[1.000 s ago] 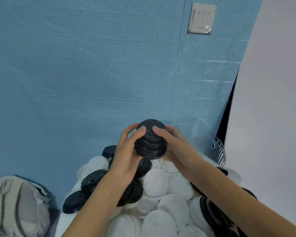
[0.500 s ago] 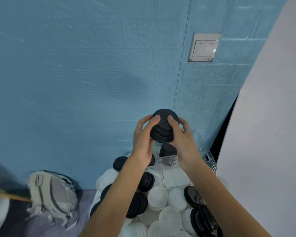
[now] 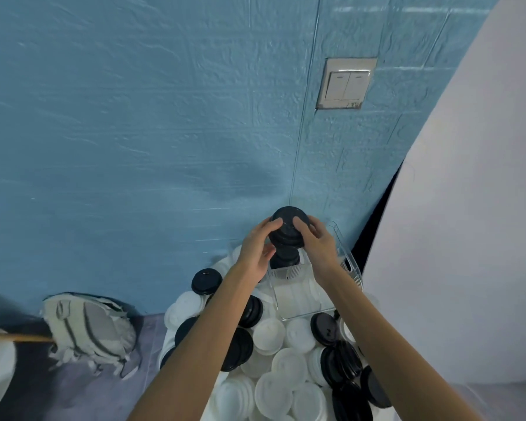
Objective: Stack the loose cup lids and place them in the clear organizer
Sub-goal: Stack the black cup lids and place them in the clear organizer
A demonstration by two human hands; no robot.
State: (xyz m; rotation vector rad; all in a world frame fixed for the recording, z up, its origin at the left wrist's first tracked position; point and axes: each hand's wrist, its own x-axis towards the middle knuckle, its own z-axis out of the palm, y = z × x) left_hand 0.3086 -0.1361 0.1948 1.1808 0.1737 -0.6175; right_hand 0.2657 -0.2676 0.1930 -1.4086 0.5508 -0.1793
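**user1:** Head cam shot. Both hands are on a stack of black lids (image 3: 289,229), held up over the clear organizer (image 3: 345,262) that sits at the back of the pile against the blue wall (image 3: 134,132). The left hand (image 3: 255,253) has its fingers curled round the stack's left side, and the right hand (image 3: 319,247) wraps the right side, thumb up on the top lid. So the person's grip is clamped on the stack from both sides.

**user2:** Anything in the organizer already?

**user1:** Yep, another black stack (image 3: 284,258) stands in its far compartment, right under the held one. Can't tell whether the two touch. The near compartment looks see-through, with white lids behind it.

**user2:** And the rest?

**user1:** Loose white lids (image 3: 281,393) and loose black lids (image 3: 205,281) are heaped below the forearms. A light switch (image 3: 345,83) is on the wall, and a grey striped mop head (image 3: 88,329) lies at the lower left.
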